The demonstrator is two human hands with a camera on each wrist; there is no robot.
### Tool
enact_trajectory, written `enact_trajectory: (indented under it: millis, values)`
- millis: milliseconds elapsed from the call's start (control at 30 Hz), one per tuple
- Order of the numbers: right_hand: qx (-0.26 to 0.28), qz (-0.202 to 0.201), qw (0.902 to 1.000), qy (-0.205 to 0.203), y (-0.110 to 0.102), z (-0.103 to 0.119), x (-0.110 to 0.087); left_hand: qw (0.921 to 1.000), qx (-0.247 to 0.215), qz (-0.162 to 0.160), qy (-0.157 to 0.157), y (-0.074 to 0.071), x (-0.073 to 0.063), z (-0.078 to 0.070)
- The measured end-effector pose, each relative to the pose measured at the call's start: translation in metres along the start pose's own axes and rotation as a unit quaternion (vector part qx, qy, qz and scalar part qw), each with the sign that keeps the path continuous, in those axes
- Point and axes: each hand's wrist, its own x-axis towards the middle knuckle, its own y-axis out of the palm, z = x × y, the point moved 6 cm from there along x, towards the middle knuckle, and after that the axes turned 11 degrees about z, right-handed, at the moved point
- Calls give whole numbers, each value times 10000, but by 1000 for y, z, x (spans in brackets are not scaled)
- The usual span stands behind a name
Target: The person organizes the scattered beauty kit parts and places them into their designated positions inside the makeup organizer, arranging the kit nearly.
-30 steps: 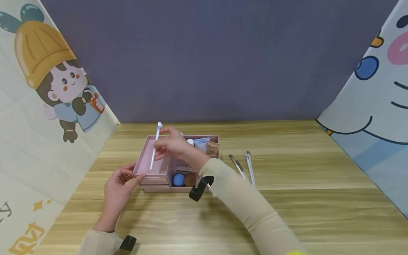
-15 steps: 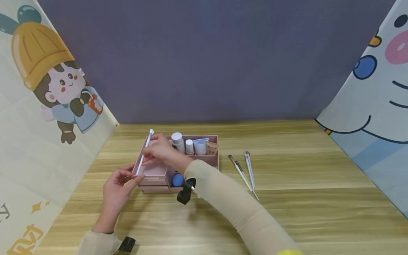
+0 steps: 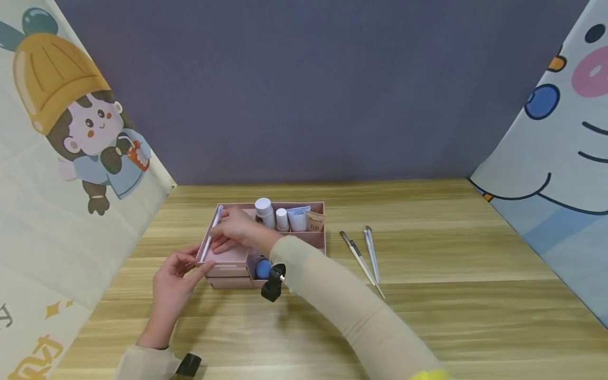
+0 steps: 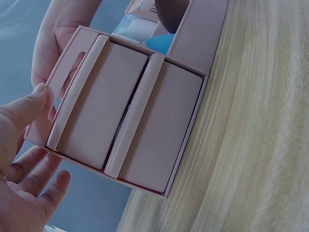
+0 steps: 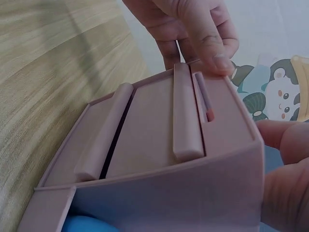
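Note:
A pink makeup organizer (image 3: 228,271) stands on the table, with two stacked drawers (image 4: 106,106) on its left side and a shallow tray on top. My left hand (image 3: 172,285) grips its front left corner, thumb on the front edge and the other fingers spread along the side. A slim white makeup brush (image 3: 205,250) lies lengthwise against the tray's left wall. Over the tray, my right hand (image 3: 236,224) still pinches the brush near its middle. In the right wrist view, fingers of the right hand (image 5: 287,164) show beside the tray's rim.
In the organizer's back row stand a white bottle (image 3: 264,212), a smaller white-capped bottle (image 3: 282,219), a pale blue tube (image 3: 298,218) and a brown tube (image 3: 315,221). A blue ball-shaped sponge (image 3: 263,269) sits in front. Several makeup brushes (image 3: 373,256) lie to the right.
My right hand has moved left and down, bringing the brush from above the tray to its left wall. The left hand keeps its hold on the corner.

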Motion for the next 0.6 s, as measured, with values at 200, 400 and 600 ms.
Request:
enact_trajectory:
  millis: [200, 400, 600]
  values:
    - [-31, 101, 9999, 122, 0, 1, -1, 10000, 19, -25, 27, 0, 1, 1]
    - [19, 155, 9998, 130, -1, 2, -1, 10000, 51, -22, 30, 0, 1, 2]
    - [326, 234, 9992, -87, -2, 4, -4, 10000, 73, 8, -16, 0, 2, 3]
